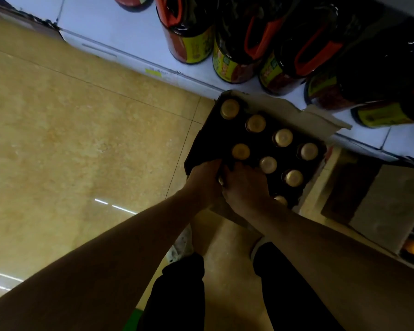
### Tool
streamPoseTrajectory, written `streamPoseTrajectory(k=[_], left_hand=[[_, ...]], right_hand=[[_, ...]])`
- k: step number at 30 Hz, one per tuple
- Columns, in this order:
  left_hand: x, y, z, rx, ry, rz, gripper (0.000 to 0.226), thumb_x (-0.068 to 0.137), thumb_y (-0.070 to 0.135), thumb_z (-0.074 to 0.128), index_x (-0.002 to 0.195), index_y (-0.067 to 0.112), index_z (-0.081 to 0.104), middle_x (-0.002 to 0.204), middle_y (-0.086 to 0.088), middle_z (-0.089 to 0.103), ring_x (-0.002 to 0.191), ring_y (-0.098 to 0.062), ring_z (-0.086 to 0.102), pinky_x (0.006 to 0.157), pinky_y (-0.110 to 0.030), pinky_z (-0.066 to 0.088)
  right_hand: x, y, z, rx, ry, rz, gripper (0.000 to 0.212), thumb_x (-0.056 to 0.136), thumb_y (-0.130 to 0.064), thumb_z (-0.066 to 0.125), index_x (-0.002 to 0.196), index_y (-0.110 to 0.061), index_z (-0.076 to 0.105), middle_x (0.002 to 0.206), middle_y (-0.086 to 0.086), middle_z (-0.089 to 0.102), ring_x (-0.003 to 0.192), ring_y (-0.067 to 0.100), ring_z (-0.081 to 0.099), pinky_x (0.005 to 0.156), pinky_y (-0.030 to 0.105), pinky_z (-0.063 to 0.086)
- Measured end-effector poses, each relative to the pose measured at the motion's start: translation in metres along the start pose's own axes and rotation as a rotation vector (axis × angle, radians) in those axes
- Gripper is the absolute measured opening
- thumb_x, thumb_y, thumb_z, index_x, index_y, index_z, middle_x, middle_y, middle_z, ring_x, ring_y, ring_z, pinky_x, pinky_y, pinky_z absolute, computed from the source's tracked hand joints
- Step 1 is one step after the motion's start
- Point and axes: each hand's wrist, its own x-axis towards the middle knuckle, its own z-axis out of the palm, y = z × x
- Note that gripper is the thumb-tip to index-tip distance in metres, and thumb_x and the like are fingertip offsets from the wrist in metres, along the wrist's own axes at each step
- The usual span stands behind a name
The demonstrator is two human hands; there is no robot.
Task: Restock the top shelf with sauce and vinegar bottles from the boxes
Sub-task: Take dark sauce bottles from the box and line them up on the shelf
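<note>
An open cardboard box (282, 108) stands on the floor against the low shelf, packed with several dark bottles with gold caps (255, 123). My left hand (204, 174) and my right hand (245, 185) reach down together into the box's near left corner. Their fingers curl round bottles there; a sliver of a gold cap (221, 180) shows between the two hands. What each hand grips is mostly hidden by the hands themselves.
The white bottom shelf (120, 27) holds large dark jugs with orange handles (191, 29) behind the box. A second carton (373, 199) with orange-capped bottles lies to the right. Beige tiled floor (69, 139) spreads left. My legs and shoes stand just below the box.
</note>
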Motion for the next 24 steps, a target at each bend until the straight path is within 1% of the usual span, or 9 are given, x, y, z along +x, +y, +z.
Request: streamPoseTrajectory(k=[3,4,6,7,10,13,17,20,24], left_hand=[[0.007,-0.005,0.006,-0.037,0.013,0.035,0.046,0.090,0.000,0.056,0.135,0.002,0.051,0.136,-0.018,0.056,0.126,-0.032,0.051,0.103,-0.030,0.036],[0.005,-0.002,0.007,-0.062,-0.015,0.009,0.045,0.089,0.004,0.055,0.134,0.000,0.052,0.135,-0.020,0.056,0.126,-0.034,0.051,0.105,-0.032,0.037],[0.008,-0.003,0.007,-0.109,-0.024,0.036,0.052,0.085,0.018,0.051,0.133,-0.003,0.051,0.134,-0.027,0.054,0.126,-0.041,0.049,0.109,-0.047,0.038],[0.010,-0.006,0.009,-0.109,-0.016,0.065,0.052,0.085,0.018,0.051,0.133,-0.003,0.051,0.134,-0.027,0.054,0.126,-0.042,0.050,0.108,-0.049,0.038],[0.005,-0.005,0.007,-0.050,0.036,0.078,0.042,0.092,0.002,0.053,0.134,0.003,0.052,0.133,-0.019,0.058,0.125,-0.033,0.053,0.105,-0.037,0.041],[-0.002,-0.005,0.007,-0.047,0.069,0.102,0.042,0.097,0.009,0.051,0.138,0.011,0.048,0.132,-0.010,0.058,0.123,-0.025,0.053,0.089,-0.019,0.039],[-0.018,0.005,-0.004,-0.043,0.087,0.133,0.045,0.097,0.014,0.053,0.141,0.017,0.046,0.132,-0.005,0.059,0.122,-0.020,0.054,0.076,-0.007,0.029],[-0.038,0.019,-0.019,-0.010,0.073,0.157,0.045,0.095,0.012,0.054,0.140,0.018,0.049,0.129,-0.004,0.061,0.121,-0.020,0.055,0.074,-0.008,0.030],[-0.061,0.035,-0.038,0.030,0.076,0.195,0.048,0.090,0.010,0.061,0.136,0.018,0.053,0.128,-0.004,0.062,0.120,-0.021,0.055,0.088,-0.020,0.041]], right_hand=[[0.003,-0.002,0.002,-0.022,-0.002,0.002,0.035,0.101,-0.031,0.040,0.135,-0.024,0.047,0.122,0.008,0.056,0.110,0.028,0.056,0.085,0.038,0.042],[0.004,-0.002,0.001,-0.030,-0.008,0.001,0.036,0.101,-0.030,0.040,0.135,-0.023,0.046,0.123,0.009,0.055,0.111,0.028,0.056,0.086,0.039,0.043],[0.005,-0.002,-0.003,-0.034,-0.026,-0.003,0.036,0.100,-0.028,0.041,0.135,-0.022,0.046,0.124,0.009,0.055,0.113,0.028,0.055,0.088,0.039,0.044],[0.005,-0.001,-0.005,-0.029,-0.037,-0.005,0.037,0.099,-0.028,0.042,0.136,-0.022,0.046,0.126,0.010,0.054,0.114,0.028,0.055,0.089,0.040,0.044],[-0.002,0.001,-0.014,0.021,-0.041,-0.022,0.043,0.098,-0.031,0.047,0.139,-0.021,0.042,0.131,0.012,0.051,0.117,0.030,0.053,0.093,0.040,0.045],[-0.016,-0.001,-0.030,0.077,-0.015,-0.040,0.050,0.092,-0.038,0.058,0.137,-0.020,0.044,0.130,0.012,0.049,0.116,0.030,0.053,0.094,0.041,0.047],[-0.035,-0.003,-0.055,0.099,0.015,-0.056,0.049,0.089,-0.042,0.063,0.130,-0.021,0.046,0.131,0.009,0.048,0.115,0.027,0.053,0.090,0.038,0.045],[-0.048,-0.004,-0.073,0.109,0.030,-0.055,0.043,0.089,-0.042,0.062,0.125,-0.021,0.049,0.130,0.007,0.047,0.113,0.026,0.054,0.086,0.037,0.044],[-0.064,-0.007,-0.098,0.119,0.072,-0.079,0.047,0.087,-0.044,0.063,0.124,-0.020,0.049,0.126,0.007,0.050,0.109,0.027,0.055,0.086,0.039,0.048]])
